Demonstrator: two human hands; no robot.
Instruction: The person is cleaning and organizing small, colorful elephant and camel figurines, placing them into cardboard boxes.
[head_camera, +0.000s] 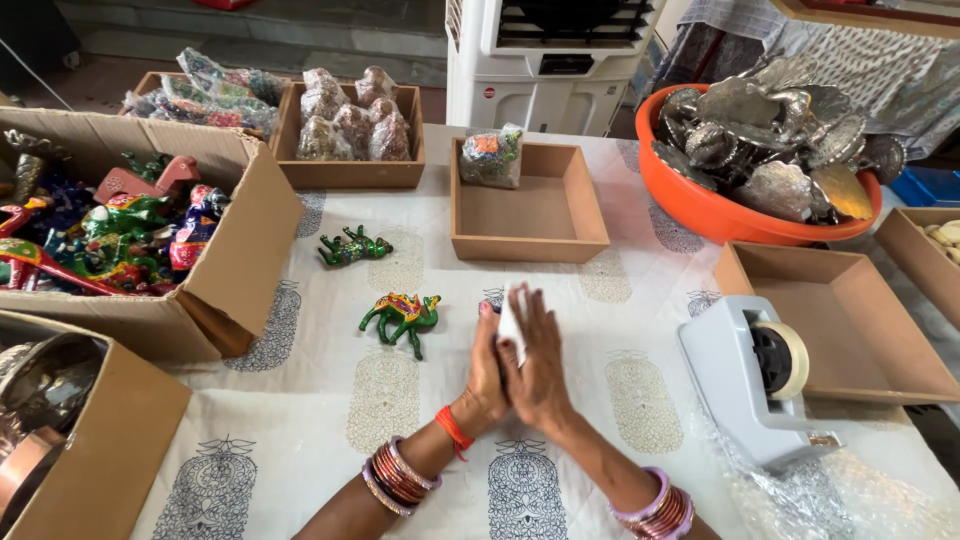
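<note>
My left hand (486, 368) and my right hand (540, 365) are pressed together over the table's middle, clasping a small white wrapped bundle (512, 322) that pokes out between the palms; what is inside is hidden. Bangles ring both wrists. A green painted camel figurine (402, 314) lies on the cloth just left of my hands. A second green animal figurine (352, 246) lies farther back and left.
A grey tape dispenser (752, 372) stands right of my hands, bubble wrap (840, 490) beneath it. Shallow brown trays (528, 212) (845, 325) sit behind and right. An orange tub (745, 215) holds silver metal pieces. A cardboard box (240, 250) of painted figurines is left.
</note>
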